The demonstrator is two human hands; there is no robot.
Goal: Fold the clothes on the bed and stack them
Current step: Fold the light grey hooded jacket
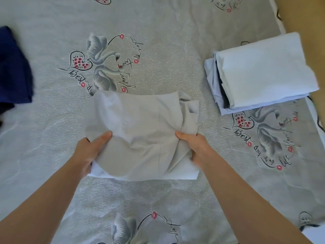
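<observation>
Two hands, left hand (91,148) and right hand (195,147), are grasping a half-folded shirt (140,131). A folded stack (263,71) is waiting nearby. Dark clothes (14,67), apparently unfolded, are remaining.

Bed (158,23) fills nearly the whole view, covered by a pale grey sheet (175,67) with a fine speckled texture. Repeating print on the sheet: paired grey swans (103,62), hearts with small pink flowers (80,61), pink lips, black cursive lettering. Sheet slightly wrinkled, creases toward the lower part. Tan-yellow floor (307,14) shows past the bed's right edge, top right corner. Soft, even daylight, weak shadows.
</observation>
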